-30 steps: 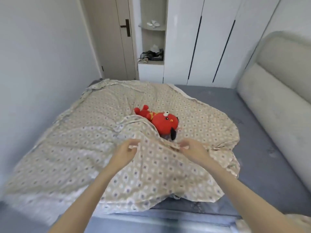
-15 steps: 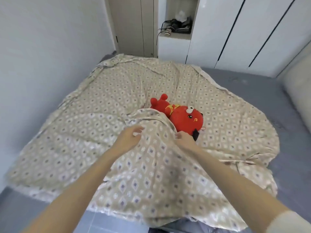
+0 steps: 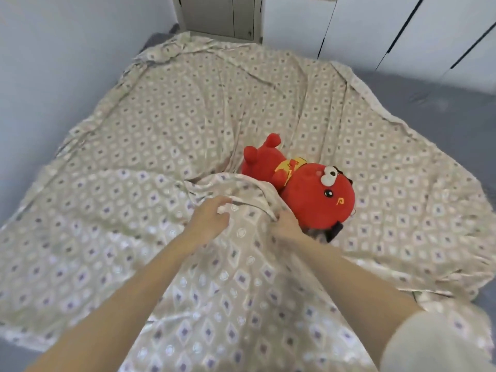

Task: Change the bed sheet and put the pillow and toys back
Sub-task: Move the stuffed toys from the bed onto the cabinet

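Grey bed (image 3: 456,124) mostly covered by rumpled patterned sheet (image 3: 188,116), bare along right edge. Red plush toy (image 3: 308,189) lying on sheet near bed's middle, near side partly under raised fold. Left hand (image 3: 209,218) pinching that fold; right hand (image 3: 285,224) gripping it too, just beside toy's head.
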Demonstrator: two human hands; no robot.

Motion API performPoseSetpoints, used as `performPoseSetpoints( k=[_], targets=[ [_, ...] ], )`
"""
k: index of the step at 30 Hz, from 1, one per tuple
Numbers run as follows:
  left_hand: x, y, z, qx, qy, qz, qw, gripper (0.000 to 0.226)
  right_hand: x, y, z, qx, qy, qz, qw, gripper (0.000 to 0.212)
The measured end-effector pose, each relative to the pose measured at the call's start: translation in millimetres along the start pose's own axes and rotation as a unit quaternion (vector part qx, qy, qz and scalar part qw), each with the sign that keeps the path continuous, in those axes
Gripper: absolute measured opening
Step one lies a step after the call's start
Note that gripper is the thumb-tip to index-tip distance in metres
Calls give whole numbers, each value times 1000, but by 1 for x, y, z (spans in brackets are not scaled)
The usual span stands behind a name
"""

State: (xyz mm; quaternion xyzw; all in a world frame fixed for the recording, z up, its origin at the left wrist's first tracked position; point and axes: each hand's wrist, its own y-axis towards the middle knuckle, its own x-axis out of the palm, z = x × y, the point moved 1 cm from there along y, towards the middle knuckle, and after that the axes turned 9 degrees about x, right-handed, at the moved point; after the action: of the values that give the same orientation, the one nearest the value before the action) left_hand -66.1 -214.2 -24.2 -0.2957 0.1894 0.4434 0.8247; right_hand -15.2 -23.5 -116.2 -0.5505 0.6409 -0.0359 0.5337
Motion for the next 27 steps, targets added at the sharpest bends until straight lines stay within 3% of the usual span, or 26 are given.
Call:
performPoseSetpoints(
  k=[5, 7, 10, 13, 17, 20, 25, 27],
  targets=[
    [-7, 6, -9, 13, -11, 17, 1000, 41, -1, 8, -8, 85, 210, 48, 973, 37],
    [-15, 2, -9, 30, 13, 16, 999, 42, -12, 1, -19, 94, 215, 38, 971, 30],
    [-28, -2, -1, 89, 87, 5, 992, 51, -24, -27, -28, 31, 198, -103, 974, 19],
    [-38, -9, 12, 191, 174, -59, 964, 73, -28, -69, -23, 31, 215, -299, 929, 29],
    [-26, -25, 18, 150, 416, -228, 867, 96, -18, -110, -22, -20, 146, -387, 910, 37],
    [-11, -37, 17, 138, 473, -275, 825, 89, -9, -127, -16, -16, 134, -407, 903, 40],
    [1, -46, -1, 148, 505, -306, 793, 39, 0, -141, 1, 8, 144, -413, 899, 36],
    [5, -49, -11, 155, 534, -311, 771, 39, 1, -142, 9, 36, 151, -400, 903, 31]
  ],
)
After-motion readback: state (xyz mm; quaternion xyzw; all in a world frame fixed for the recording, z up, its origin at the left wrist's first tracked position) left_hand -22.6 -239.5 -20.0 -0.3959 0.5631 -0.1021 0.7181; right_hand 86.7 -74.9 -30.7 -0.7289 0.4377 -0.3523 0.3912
